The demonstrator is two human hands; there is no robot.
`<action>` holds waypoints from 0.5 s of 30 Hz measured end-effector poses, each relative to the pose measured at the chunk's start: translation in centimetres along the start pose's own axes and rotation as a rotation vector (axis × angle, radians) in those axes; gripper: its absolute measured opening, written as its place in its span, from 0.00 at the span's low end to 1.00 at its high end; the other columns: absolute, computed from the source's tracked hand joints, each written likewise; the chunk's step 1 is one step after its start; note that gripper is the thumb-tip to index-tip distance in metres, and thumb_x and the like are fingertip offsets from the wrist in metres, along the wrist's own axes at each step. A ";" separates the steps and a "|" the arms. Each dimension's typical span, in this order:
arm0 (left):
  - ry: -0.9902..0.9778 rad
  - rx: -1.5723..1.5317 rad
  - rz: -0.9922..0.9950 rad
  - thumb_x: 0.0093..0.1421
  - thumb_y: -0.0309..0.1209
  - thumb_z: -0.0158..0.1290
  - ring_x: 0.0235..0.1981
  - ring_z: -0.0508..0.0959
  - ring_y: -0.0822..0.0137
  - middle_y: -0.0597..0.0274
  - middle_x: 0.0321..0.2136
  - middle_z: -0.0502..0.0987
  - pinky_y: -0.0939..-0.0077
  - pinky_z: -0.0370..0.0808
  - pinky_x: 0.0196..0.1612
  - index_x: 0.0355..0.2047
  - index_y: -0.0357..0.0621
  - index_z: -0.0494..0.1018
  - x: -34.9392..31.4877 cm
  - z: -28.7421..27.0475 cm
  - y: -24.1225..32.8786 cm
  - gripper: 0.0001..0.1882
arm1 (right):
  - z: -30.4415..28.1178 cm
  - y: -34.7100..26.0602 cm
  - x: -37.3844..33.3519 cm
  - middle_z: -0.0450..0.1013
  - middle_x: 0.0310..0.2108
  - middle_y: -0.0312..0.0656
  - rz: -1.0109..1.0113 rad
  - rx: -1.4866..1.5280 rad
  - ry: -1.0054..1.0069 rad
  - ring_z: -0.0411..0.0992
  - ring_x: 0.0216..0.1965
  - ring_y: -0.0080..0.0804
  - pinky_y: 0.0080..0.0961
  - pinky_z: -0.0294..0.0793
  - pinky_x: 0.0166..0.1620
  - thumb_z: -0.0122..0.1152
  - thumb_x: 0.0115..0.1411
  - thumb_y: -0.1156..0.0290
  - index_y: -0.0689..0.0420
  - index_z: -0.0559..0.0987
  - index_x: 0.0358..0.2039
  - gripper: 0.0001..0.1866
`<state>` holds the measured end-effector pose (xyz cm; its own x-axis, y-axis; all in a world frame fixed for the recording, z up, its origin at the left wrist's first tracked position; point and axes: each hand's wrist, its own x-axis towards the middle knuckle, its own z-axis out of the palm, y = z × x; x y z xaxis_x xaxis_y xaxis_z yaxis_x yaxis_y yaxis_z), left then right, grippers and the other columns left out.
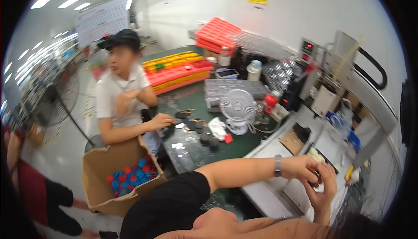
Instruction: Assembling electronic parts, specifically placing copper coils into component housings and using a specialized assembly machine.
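My left hand [300,168], with a grey band at the wrist, reaches across to the right side. It meets my right hand [325,191], and the fingers of both are closed around a small dark piece [318,178]. Most of that piece is hidden by the fingers, so its kind cannot be made out. Both hands are above the pale work surface of a bench machine [270,160]. Just beyond them lie a brown cardboard piece [292,142] with black material on it and a yellow-handled tool [349,172].
A small white fan [238,108] stands on the green table [178,145], near white tissue [217,128] and several dark round parts [204,138]. Red and yellow trays [178,75] are stacked behind. A co-worker [124,91] sits left, beside a carton [98,169] of red and blue pieces.
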<state>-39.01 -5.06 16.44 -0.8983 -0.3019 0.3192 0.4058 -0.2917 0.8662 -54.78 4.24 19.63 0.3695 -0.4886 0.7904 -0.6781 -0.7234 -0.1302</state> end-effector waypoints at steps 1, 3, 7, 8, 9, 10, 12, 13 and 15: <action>0.007 0.011 0.011 0.54 0.21 0.57 0.38 0.79 0.69 0.57 0.37 0.79 0.77 0.77 0.40 0.45 0.37 0.73 0.0 0.1 -0.2 0.17 | 0.5 0.3 -0.2 0.75 0.41 0.50 -0.013 0.018 0.000 0.72 0.48 0.52 0.48 0.64 0.56 0.69 0.38 0.72 0.62 0.75 0.46 0.30; 0.022 -0.028 0.018 0.53 0.20 0.57 0.36 0.79 0.69 0.58 0.35 0.80 0.77 0.77 0.40 0.43 0.37 0.74 -0.7 0.2 -0.2 0.15 | 0.9 0.6 -0.4 0.71 0.46 0.52 -0.046 0.039 -0.069 0.69 0.52 0.53 0.46 0.64 0.57 0.69 0.42 0.75 0.62 0.73 0.49 0.30; 0.077 0.038 0.053 0.50 0.19 0.59 0.32 0.79 0.70 0.60 0.31 0.79 0.78 0.76 0.36 0.38 0.36 0.75 0.0 -0.6 -1.1 0.13 | 1.5 2.4 -1.5 0.71 0.47 0.52 -0.113 -0.013 -0.055 0.68 0.53 0.53 0.47 0.63 0.58 0.66 0.41 0.75 0.64 0.72 0.49 0.30; 0.034 0.008 0.041 0.50 0.20 0.60 0.31 0.79 0.70 0.61 0.30 0.79 0.78 0.76 0.35 0.37 0.36 0.75 1.2 -0.6 -1.5 0.13 | 0.6 2.6 -1.4 0.69 0.49 0.54 -0.130 -0.070 -0.076 0.68 0.54 0.52 0.45 0.65 0.57 0.67 0.45 0.75 0.65 0.71 0.50 0.29; 0.043 -0.011 0.036 0.49 0.20 0.61 0.31 0.79 0.71 0.62 0.30 0.79 0.78 0.76 0.34 0.36 0.36 0.75 1.0 -0.6 -1.5 0.13 | 1.4 4.0 -0.3 0.69 0.49 0.54 -0.151 -0.036 -0.072 0.68 0.54 0.52 0.45 0.65 0.57 0.67 0.45 0.75 0.65 0.71 0.50 0.29; 0.043 -0.047 0.040 0.48 0.21 0.63 0.30 0.78 0.72 0.62 0.29 0.79 0.79 0.76 0.34 0.36 0.36 0.75 1.0 -0.5 -1.6 0.14 | 2.3 5.7 1.5 0.72 0.45 0.50 -0.535 -0.082 0.059 0.71 0.49 0.48 0.41 0.69 0.53 0.67 0.48 0.73 0.63 0.72 0.51 0.28; 0.095 0.088 0.068 0.47 0.21 0.63 0.29 0.79 0.73 0.62 0.28 0.79 0.79 0.76 0.32 0.35 0.36 0.75 0.9 -1.3 -1.8 0.14 | 1.7 0.7 1.1 0.75 0.41 0.49 -0.148 0.017 -0.021 0.72 0.46 0.53 0.43 0.70 0.51 0.73 0.43 0.72 0.61 0.76 0.49 0.30; 0.098 0.151 0.050 0.46 0.20 0.64 0.28 0.79 0.72 0.62 0.28 0.79 0.79 0.77 0.31 0.34 0.36 0.75 1.4 -1.4 -2.1 0.14 | 1.2 0.6 1.0 0.75 0.41 0.48 -0.157 0.008 -0.020 0.73 0.46 0.52 0.43 0.71 0.50 0.72 0.44 0.72 0.61 0.75 0.49 0.29; 0.112 0.343 0.161 0.46 0.20 0.64 0.28 0.79 0.70 0.60 0.28 0.79 0.78 0.77 0.31 0.34 0.36 0.74 1.0 -0.7 -0.7 0.14 | 1.4 -0.2 2.1 0.75 0.42 0.48 -0.193 0.018 -0.003 0.73 0.46 0.53 0.43 0.71 0.50 0.72 0.45 0.71 0.62 0.75 0.49 0.29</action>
<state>-40.05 -5.77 15.92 -0.7960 -0.4221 0.4339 0.4433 0.0816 0.8926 -52.98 2.69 20.54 0.4938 -0.3413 0.7998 -0.5828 -0.8125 0.0132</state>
